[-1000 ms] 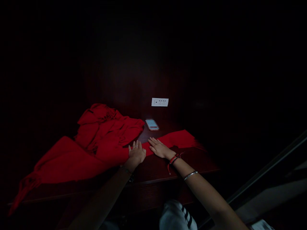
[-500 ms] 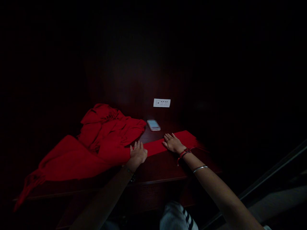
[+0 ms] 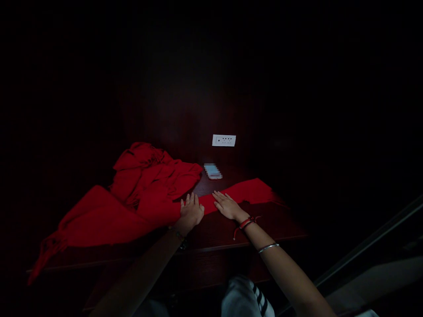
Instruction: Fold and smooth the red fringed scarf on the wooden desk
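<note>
A red fringed scarf (image 3: 109, 220) lies across the dark wooden desk, flattened into a narrow strip toward the right. My left hand (image 3: 192, 211) rests flat on the strip, fingers pointing away from me. To its right, my right hand (image 3: 227, 205) lies palm down on the same strip with fingers stretched out. The scarf's left end widens and its fringe hangs over the desk's front edge. Behind it, more red cloth (image 3: 155, 171) is heaped in loose folds; I cannot tell whether it is one piece with the scarf.
A phone (image 3: 213, 171) with a blurred screen lies behind the strip. On the back panel is a white power socket (image 3: 224, 140). The desk (image 3: 224, 233) ends in a front edge above my knee (image 3: 243, 299). Surroundings are very dark.
My right hand has slid left along the strip, closer to my left hand. Its right part has a slight bend in the lower edge now. My left hand stays in place.
</note>
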Tool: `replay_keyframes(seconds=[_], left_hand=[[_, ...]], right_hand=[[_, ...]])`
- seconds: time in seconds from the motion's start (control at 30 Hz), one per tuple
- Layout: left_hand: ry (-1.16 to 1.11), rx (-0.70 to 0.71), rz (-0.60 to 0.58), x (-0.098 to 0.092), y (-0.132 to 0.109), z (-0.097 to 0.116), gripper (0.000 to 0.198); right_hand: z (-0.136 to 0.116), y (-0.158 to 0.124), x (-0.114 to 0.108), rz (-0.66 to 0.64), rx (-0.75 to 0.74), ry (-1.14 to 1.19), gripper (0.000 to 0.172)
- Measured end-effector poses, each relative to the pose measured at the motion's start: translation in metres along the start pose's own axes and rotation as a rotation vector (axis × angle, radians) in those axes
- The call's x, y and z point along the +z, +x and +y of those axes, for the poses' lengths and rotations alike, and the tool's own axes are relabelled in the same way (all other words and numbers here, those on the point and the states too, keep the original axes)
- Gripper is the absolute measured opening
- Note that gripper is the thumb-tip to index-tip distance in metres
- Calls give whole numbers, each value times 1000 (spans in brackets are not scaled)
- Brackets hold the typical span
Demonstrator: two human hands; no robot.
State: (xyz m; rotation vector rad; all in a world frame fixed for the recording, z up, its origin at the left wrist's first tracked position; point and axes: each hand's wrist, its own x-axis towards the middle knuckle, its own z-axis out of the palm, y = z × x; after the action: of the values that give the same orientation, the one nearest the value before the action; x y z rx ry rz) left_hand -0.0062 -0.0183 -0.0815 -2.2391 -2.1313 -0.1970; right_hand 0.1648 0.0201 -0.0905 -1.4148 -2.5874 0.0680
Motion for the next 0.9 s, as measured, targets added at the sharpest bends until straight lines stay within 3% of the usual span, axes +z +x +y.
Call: replay_keyframes(seconds=[0.2,0.3,0.5,0.6,0.73,0.9], left_hand=[[48,114,69,-7,-29,-22,49],[83,131,20,-15,-38,-26,49],[36,101,28,-13,-10,4,51],[3,61,9,-4,1,12,51],[13,76,57,1,-6,-3,52],[76,71,93,-4,-33,-35,53]], right_hand=[[-2,2,2,0,15,20,53],[-3,6,1,21,30,31,52],[-1,10,-4,172,-5,45,47],[0,8,-3,166,-53,43,48],[1,6,2,64,-56,19,48],[4,5,4,52,-30,17,49]])
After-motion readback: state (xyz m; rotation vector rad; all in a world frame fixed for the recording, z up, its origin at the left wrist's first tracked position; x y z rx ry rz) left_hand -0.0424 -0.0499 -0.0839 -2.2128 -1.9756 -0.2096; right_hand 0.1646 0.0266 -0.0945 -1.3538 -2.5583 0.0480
